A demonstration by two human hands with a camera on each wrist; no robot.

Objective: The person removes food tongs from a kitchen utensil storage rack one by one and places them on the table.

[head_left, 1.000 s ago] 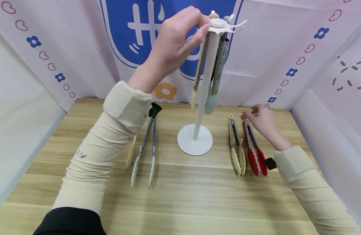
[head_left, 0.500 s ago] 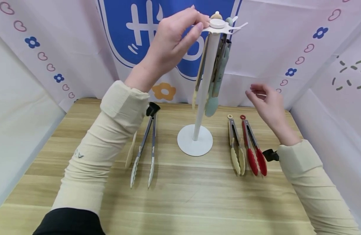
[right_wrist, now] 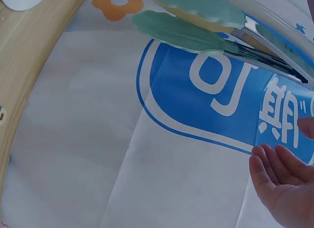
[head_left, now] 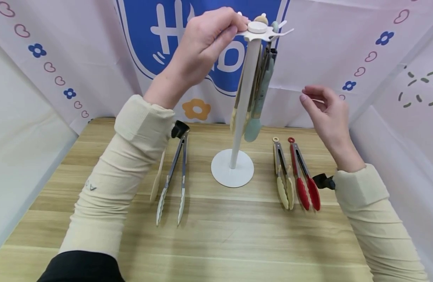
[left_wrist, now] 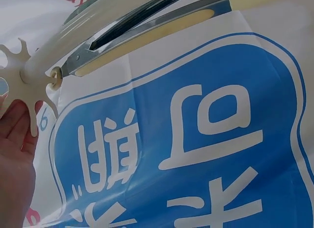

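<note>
My left hand pinches one arm of the hooked top of a white utensil stand, whose pole leans slightly. Pale green tongs and cream tongs hang from its hooks, partly overlapping behind the pole. My right hand is in the air right of the stand, fingers loosely bent and holding nothing. Below it on the table lie red-tipped tongs and smaller cream tongs, both with ring ends pointing away.
White-tipped metal tongs lie spread left of the stand's round base. A cream utensil beside them is partly hidden by my left sleeve. A printed cloth hangs behind the wooden table.
My right hand has risen away from the red tongs' ring. My left hand has shifted slightly left with the stand's arm, and the top with its hanging tongs has turned a little.
</note>
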